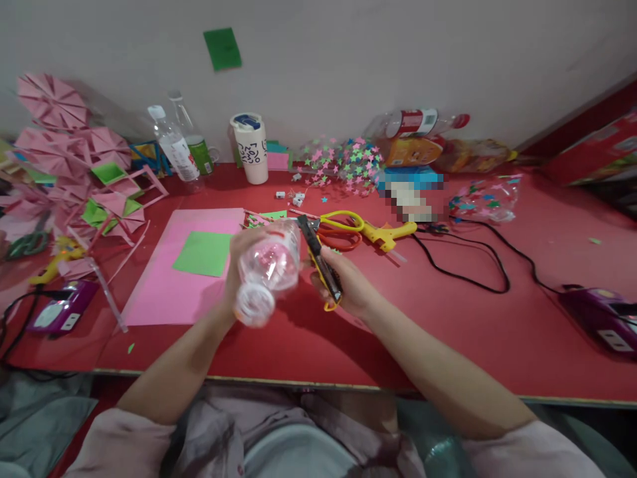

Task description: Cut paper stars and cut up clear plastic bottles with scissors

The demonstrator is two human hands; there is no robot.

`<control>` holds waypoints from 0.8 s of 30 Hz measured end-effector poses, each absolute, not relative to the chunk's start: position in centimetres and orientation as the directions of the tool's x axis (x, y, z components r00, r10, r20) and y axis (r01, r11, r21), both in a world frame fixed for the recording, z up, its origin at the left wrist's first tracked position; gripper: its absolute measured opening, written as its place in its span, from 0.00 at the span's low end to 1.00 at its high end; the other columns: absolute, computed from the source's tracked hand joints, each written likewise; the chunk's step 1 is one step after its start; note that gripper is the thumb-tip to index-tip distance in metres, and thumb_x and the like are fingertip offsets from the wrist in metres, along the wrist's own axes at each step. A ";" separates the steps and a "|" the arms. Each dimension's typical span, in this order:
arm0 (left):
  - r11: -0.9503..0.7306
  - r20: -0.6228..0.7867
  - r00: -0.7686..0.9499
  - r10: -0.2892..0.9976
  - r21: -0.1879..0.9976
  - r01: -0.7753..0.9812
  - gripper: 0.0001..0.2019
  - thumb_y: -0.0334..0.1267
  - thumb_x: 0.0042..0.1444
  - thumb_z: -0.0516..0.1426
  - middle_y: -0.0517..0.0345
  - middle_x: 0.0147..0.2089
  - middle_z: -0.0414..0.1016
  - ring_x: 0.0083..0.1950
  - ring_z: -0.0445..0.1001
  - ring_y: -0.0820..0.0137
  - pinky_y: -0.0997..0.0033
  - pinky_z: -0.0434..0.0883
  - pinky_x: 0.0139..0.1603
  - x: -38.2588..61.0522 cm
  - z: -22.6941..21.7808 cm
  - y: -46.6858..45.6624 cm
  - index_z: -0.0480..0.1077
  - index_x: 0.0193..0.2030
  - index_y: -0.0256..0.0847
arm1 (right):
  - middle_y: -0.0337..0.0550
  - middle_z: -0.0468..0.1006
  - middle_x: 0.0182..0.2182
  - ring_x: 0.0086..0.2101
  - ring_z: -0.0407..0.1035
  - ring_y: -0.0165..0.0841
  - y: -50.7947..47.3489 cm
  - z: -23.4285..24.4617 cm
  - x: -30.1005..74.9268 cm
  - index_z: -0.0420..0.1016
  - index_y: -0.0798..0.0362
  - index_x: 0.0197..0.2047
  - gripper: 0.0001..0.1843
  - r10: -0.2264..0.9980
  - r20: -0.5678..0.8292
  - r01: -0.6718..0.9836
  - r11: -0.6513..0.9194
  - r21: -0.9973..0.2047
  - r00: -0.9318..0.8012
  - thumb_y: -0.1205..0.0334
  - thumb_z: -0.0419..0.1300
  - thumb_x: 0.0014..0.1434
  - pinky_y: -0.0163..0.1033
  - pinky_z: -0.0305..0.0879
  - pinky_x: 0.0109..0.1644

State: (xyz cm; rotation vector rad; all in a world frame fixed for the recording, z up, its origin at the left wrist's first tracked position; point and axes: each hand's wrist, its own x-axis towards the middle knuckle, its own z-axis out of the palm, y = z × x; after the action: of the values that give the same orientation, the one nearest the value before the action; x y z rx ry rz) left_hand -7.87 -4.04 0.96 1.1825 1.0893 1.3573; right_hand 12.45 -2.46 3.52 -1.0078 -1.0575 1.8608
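Observation:
A clear plastic bottle [271, 262] is gripped in my left hand [236, 255], tilted so its whitish cap end points toward me. My right hand [343, 282] is closed around a slim black-and-yellow tool [323, 262] that looks like a utility knife. The tool's upper end is close beside the bottle; whether they touch I cannot tell. Under and behind my left hand lie a pink sheet [159, 292] and a green paper square [202, 253]. Just beyond my right hand are scissors with yellow and red handles [343, 222] and a yellow glue gun [388, 234].
Pink folded-paper pieces [54, 99] are heaped at left. Bottles [174, 149] and a white tumbler [251, 149] stand along the wall. Star confetti [358, 162], a lying bottle [418, 123], a black cord [468, 279] and a purple power strip [602, 318] are toward the right.

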 end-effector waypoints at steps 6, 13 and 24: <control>-0.640 0.550 0.328 0.769 0.672 0.373 0.19 0.32 0.47 0.63 0.57 0.65 0.59 0.71 0.48 0.53 0.44 0.48 0.70 -6.5 0.9 -4.4 0.74 0.47 0.54 | 0.35 0.70 0.21 0.19 0.62 0.26 -2.3 3.3 12.3 0.70 0.51 0.33 0.17 0.901 -0.288 -0.315 -0.390 -0.865 -0.325 0.51 0.67 0.46 0.32 0.60 0.21; -0.571 0.486 0.328 0.810 0.781 0.252 0.23 0.28 0.54 0.55 0.61 0.68 0.55 0.72 0.48 0.59 0.49 0.50 0.70 -6.5 1.3 -3.9 0.70 0.54 0.59 | 0.34 0.71 0.24 0.27 0.68 0.30 -1.8 3.5 12.5 0.68 0.49 0.39 0.17 0.940 -0.166 -0.313 -0.260 -0.913 -0.297 0.56 0.67 0.47 0.36 0.66 0.30; 0.194 -0.130 0.284 0.950 0.958 -0.211 0.38 0.41 0.46 0.65 0.47 0.52 0.74 0.47 0.76 0.61 0.61 0.72 0.48 -4.2 1.3 -4.8 0.54 0.63 0.45 | 0.29 0.62 0.21 0.18 0.57 0.25 -1.5 2.7 12.3 0.61 0.47 0.41 0.18 0.982 -0.084 -0.190 -0.116 -0.975 -0.169 0.53 0.64 0.52 0.33 0.58 0.21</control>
State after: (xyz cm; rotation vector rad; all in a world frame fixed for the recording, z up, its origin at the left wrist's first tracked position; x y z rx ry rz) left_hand -4.20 -4.75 1.28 1.0347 0.9161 0.9985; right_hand 12.30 -1.50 2.74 -1.0498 -1.1225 1.4899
